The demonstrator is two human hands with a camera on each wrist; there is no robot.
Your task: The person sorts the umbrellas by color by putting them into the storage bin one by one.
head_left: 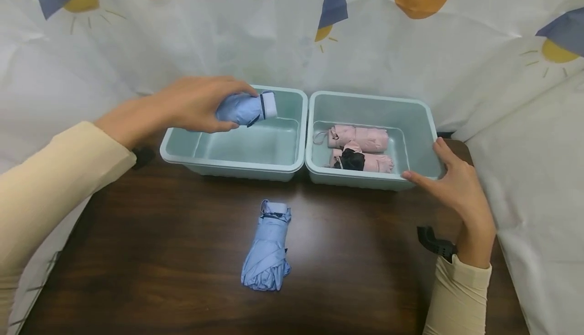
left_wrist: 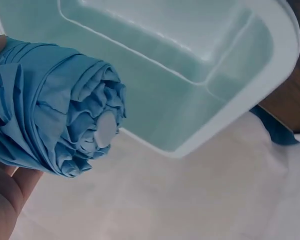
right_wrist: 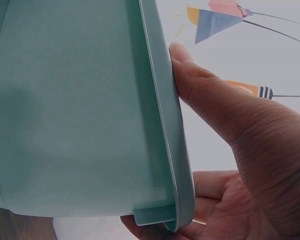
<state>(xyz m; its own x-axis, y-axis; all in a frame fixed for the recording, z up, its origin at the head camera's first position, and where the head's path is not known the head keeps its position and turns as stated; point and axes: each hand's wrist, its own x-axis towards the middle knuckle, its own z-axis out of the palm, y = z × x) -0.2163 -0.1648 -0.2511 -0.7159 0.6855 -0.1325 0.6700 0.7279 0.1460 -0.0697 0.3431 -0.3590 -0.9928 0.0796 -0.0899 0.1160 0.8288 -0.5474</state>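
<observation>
My left hand (head_left: 201, 104) grips a folded blue umbrella (head_left: 244, 108) above the left green plastic bin (head_left: 228, 163). The left wrist view shows the gathered end of that umbrella (left_wrist: 65, 110), with the bin's corner beyond it. My right hand (head_left: 456, 183) holds the near right corner of the right plastic bin (head_left: 356, 174). In the right wrist view the thumb (right_wrist: 200, 82) lies against that bin's rim, and some fingers reach under the corner. Another folded blue umbrella (head_left: 269, 249) lies on the table in front of the bins.
Two folded pink umbrellas, one at the back (head_left: 360, 139) and one in front (head_left: 378, 162), lie in the right bin, with something black on the front one. The bins stand side by side on a dark wooden table (head_left: 182, 254). A patterned white curtain (head_left: 283, 31) hangs close behind.
</observation>
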